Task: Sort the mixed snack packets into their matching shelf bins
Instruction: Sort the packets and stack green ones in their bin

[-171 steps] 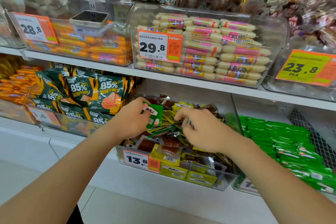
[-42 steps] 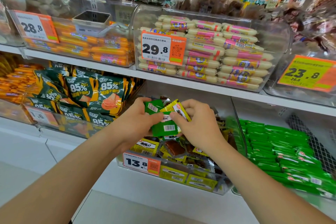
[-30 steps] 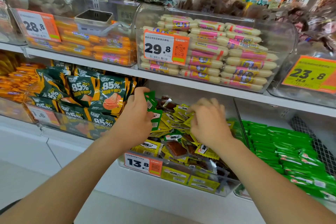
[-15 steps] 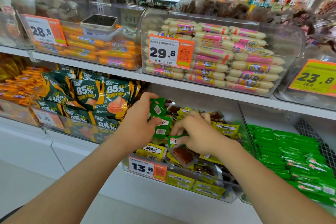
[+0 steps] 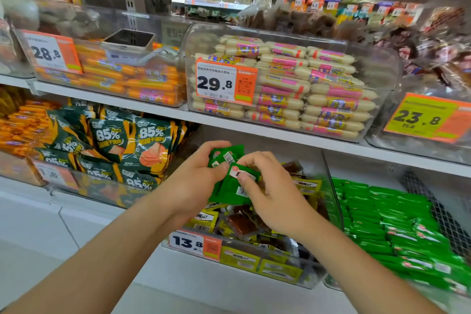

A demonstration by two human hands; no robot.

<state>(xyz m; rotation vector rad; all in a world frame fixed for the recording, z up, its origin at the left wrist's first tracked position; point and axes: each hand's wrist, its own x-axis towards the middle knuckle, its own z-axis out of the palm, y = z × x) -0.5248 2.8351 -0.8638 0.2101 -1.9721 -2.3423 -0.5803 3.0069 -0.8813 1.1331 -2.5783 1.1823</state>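
Observation:
Above a clear bin (image 5: 293, 266) of mixed yellow and brown snack packets (image 5: 242, 224), both my hands meet. My left hand (image 5: 196, 181) grips a small stack of green packets (image 5: 225, 158). My right hand (image 5: 270, 194) pinches another green packet (image 5: 242, 176) and presses it against that stack. To the right lies the bin of matching green packets (image 5: 397, 219).
Left of the mixed bin stand dark green 85% pouches (image 5: 127, 145) and orange packs (image 5: 20, 122). The shelf above holds clear bins of orange sausages (image 5: 127, 79) and pale sausages (image 5: 318, 89), with price tags on the fronts. A white shelf base runs below.
My right hand lifted a green packet out of the mixed bin and brought it up to the stack in my left hand. The camera has moved closer.

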